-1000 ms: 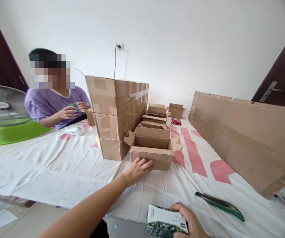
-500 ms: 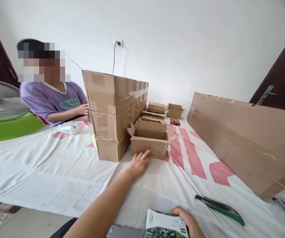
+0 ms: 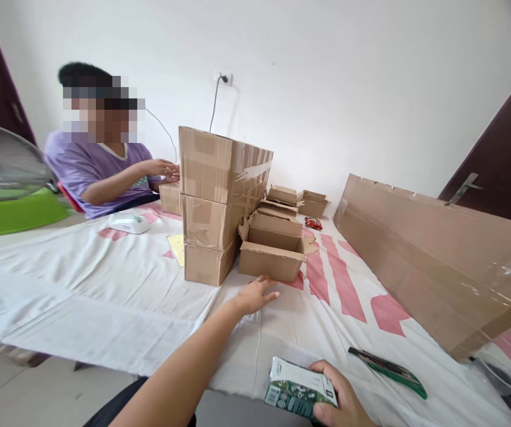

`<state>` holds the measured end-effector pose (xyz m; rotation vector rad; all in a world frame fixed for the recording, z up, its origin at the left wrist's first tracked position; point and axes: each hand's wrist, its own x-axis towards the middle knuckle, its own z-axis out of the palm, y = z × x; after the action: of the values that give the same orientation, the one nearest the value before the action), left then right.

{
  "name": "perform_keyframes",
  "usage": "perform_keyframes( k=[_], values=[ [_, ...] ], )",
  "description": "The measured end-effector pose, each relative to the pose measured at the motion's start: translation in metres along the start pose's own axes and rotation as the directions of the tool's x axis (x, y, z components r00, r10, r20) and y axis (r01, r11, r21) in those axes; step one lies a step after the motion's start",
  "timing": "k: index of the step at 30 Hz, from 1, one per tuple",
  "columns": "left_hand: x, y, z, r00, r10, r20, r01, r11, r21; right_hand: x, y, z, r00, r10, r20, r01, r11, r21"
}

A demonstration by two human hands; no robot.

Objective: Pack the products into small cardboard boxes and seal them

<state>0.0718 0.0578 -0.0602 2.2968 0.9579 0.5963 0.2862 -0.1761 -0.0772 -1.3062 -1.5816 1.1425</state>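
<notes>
My left hand rests palm down on the cloth with its fingers spread, just in front of an open cardboard box. Its fingertips lie close to the box's lower front edge; whether they touch it I cannot tell. At the near edge of the table my right hand grips a small green and white printed packet, thumb in front and fingers behind. A barcode shows on the packet's near side. To the right of that hand lies a utility knife with a green handle.
Taped cardboard boxes form a stack left of the open box. Further open boxes and a red packet stand behind. A large cardboard panel borders the right. Across the table a person sits beside a fan.
My left hand has drawn back slightly from the open box and spread its fingers. The packet in my right hand has tilted, showing more of its side. The co-worker's hands have risen.
</notes>
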Motion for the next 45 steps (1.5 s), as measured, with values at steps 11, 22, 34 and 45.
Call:
perform_keyframes(
  k=[11,22,34,45],
  values=[
    [-0.025,0.039,-0.029,0.941,0.242,0.236,0.080,0.520,-0.850,0.069,-0.064,-0.014,0.954,0.121,-0.276,-0.032,0.951,0.307],
    [0.000,0.017,-0.049,0.865,-0.280,-0.417,-0.316,0.341,-0.885,0.227,-0.108,-0.002,0.893,-0.202,-0.402,0.176,0.979,-0.101],
    [0.002,0.003,-0.047,0.820,-0.367,-0.439,-0.310,0.360,-0.880,0.231,-0.066,0.015,0.744,-0.589,-0.317,0.362,0.753,-0.549],
    [0.018,-0.012,-0.027,0.751,-0.464,-0.469,-0.113,0.610,-0.784,0.247,-0.033,0.017,0.649,-0.716,-0.259,0.327,0.570,-0.754]
  ],
)
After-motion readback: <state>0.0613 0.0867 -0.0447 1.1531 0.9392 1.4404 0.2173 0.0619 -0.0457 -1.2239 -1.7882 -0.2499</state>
